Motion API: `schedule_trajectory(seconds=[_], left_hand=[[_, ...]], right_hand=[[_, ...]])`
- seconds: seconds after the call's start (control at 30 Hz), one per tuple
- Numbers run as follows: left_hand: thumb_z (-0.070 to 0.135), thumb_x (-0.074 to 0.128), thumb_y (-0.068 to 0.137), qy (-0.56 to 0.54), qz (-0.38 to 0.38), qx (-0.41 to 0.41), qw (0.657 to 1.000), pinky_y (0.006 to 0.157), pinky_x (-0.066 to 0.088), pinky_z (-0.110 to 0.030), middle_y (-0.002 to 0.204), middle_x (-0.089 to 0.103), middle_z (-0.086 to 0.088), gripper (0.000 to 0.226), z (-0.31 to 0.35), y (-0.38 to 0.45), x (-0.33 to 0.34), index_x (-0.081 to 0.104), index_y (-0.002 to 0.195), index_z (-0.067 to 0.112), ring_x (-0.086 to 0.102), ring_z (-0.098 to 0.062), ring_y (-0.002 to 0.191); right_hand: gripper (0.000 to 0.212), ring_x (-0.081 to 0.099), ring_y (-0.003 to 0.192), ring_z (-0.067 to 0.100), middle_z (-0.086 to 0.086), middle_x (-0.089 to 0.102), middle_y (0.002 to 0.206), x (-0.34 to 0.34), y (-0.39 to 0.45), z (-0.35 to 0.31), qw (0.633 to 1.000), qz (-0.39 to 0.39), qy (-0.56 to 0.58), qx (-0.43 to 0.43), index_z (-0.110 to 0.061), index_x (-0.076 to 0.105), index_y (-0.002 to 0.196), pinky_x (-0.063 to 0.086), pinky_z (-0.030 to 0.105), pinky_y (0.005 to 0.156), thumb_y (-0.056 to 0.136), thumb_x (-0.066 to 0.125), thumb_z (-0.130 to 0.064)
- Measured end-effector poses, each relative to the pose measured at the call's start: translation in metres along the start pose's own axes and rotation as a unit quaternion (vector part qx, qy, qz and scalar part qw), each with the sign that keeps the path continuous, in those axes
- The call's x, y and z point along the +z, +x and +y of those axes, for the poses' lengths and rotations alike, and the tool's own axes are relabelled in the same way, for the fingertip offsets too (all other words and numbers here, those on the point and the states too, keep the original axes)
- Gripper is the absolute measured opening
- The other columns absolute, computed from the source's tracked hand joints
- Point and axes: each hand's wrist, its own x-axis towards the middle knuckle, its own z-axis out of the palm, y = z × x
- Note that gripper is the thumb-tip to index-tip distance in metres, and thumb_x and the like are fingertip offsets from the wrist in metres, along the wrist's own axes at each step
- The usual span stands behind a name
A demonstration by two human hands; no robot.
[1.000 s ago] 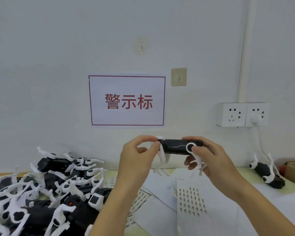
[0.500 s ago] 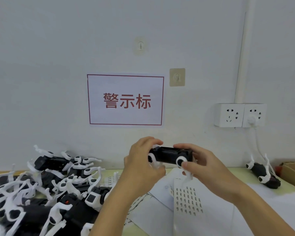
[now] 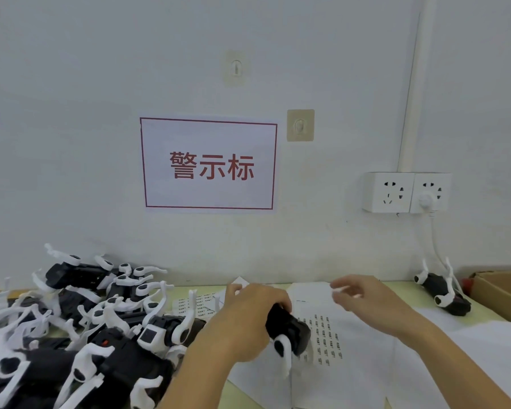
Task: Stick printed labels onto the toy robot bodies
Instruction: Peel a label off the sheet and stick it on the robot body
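Pale green table (image 3: pixel 396 286) under scattered sheets: left hand (image 3: pixel 248 317) grips a black toy body (image 3: pixel 291 330) over the label sheet (image 3: pixel 325 335). Right hand (image 3: pixel 366 299) hovers beyond, fingers loose, blurred. Toys pile (image 3: pixel 71 326) left; sign (image 3: pixel 208 165) behind on wall.

light even, soft | right hand (image 3: pixel 363 299) motion-blurred | edges warped

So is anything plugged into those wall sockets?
Yes, one. The right socket has a white plug in it, with a white cord hanging down. The left socket has nothing in it.
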Motion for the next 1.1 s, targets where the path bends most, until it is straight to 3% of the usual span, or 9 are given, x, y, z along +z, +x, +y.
schedule_trajectory(seconds=[0.17,0.33,0.47,0.57,0.67,0.77,0.83,0.93,1.1], left_hand=[[-0.009,0.055,0.084,0.063,-0.033,-0.013,0.997,0.105,0.021,-0.037,0.113,0.050,0.009,0.052,0.000,0.004,0.009,0.051,0.118,0.029,0.032,-0.006,0.091],[0.003,0.071,0.081,0.105,-0.019,-0.034,0.994,0.097,0.022,-0.036,0.117,0.052,0.008,0.049,-0.010,0.005,0.008,0.051,0.116,0.031,0.031,-0.013,0.099],[0.024,0.074,0.087,0.149,0.010,-0.067,0.986,0.096,0.026,-0.039,0.116,0.054,0.004,0.039,-0.011,0.007,0.011,0.055,0.121,0.026,0.041,-0.019,0.113],[0.025,0.071,0.089,0.156,0.018,-0.069,0.985,0.099,0.025,-0.042,0.112,0.052,0.005,0.036,-0.011,0.008,0.015,0.055,0.121,0.026,0.043,-0.020,0.115],[0.026,0.070,0.090,0.157,0.018,-0.065,0.985,0.096,0.024,-0.042,0.107,0.048,0.006,0.036,-0.012,0.009,0.016,0.054,0.123,0.028,0.043,-0.020,0.114],[0.026,0.068,0.090,0.155,0.022,-0.062,0.986,0.096,0.025,-0.043,0.110,0.051,0.005,0.035,-0.013,0.009,0.017,0.054,0.122,0.028,0.043,-0.021,0.114],[0.026,0.068,0.090,0.156,0.022,-0.061,0.986,0.097,0.025,-0.043,0.112,0.053,0.005,0.034,-0.014,0.010,0.017,0.054,0.122,0.028,0.043,-0.021,0.114],[0.026,0.068,0.090,0.156,0.022,-0.063,0.986,0.098,0.025,-0.044,0.112,0.053,0.005,0.034,-0.015,0.009,0.017,0.054,0.121,0.028,0.043,-0.020,0.114],[0.025,0.067,0.089,0.152,0.010,-0.075,0.985,0.097,0.024,-0.042,0.113,0.053,0.005,0.036,-0.013,0.007,0.014,0.054,0.122,0.030,0.043,-0.020,0.114]], right_hand=[[0.038,0.063,0.093,0.008,-0.007,0.063,0.109,0.007,0.000,0.018,0.996,-0.017,-0.065,0.065,-0.029,0.057,0.124,0.046,0.021,0.075,0.090,0.070,-0.039],[0.073,0.040,0.139,0.019,-0.006,0.042,0.151,0.035,-0.001,0.018,0.994,-0.021,-0.107,0.028,-0.033,0.028,0.152,0.034,0.036,0.113,0.092,0.067,-0.043],[0.081,0.030,0.142,0.021,-0.009,0.042,0.150,0.046,-0.002,0.022,0.981,-0.026,-0.186,0.044,-0.038,0.019,0.154,0.025,0.045,0.116,0.089,0.064,-0.057],[0.083,0.038,0.136,0.018,-0.011,0.045,0.144,0.043,-0.002,0.021,0.986,-0.018,-0.162,0.047,-0.042,0.024,0.150,0.028,0.043,0.115,0.083,0.073,-0.053],[0.091,0.048,0.123,0.016,-0.011,0.049,0.131,0.042,-0.002,0.022,0.994,-0.005,-0.103,0.033,-0.041,0.029,0.146,0.040,0.040,0.106,0.075,0.086,-0.034],[0.087,0.057,0.103,0.011,-0.007,0.055,0.112,0.044,0.000,0.022,0.999,0.033,-0.015,0.013,-0.038,0.034,0.139,0.049,0.020,0.074,0.075,0.084,-0.008],[0.072,0.065,0.089,0.012,0.000,0.059,0.101,0.046,0.002,0.023,0.996,0.066,0.055,0.021,-0.035,0.041,0.132,0.051,0.018,0.062,0.080,0.078,-0.001],[0.053,0.068,0.080,0.017,0.006,0.065,0.092,0.045,0.005,0.023,0.987,0.116,0.102,0.034,-0.030,0.049,0.126,0.055,0.025,0.062,0.088,0.068,0.002],[0.042,0.069,0.077,0.020,0.007,0.068,0.094,0.024,0.006,0.018,0.965,0.186,0.179,0.040,-0.026,0.054,0.122,0.050,0.022,0.056,0.092,0.064,0.002]])
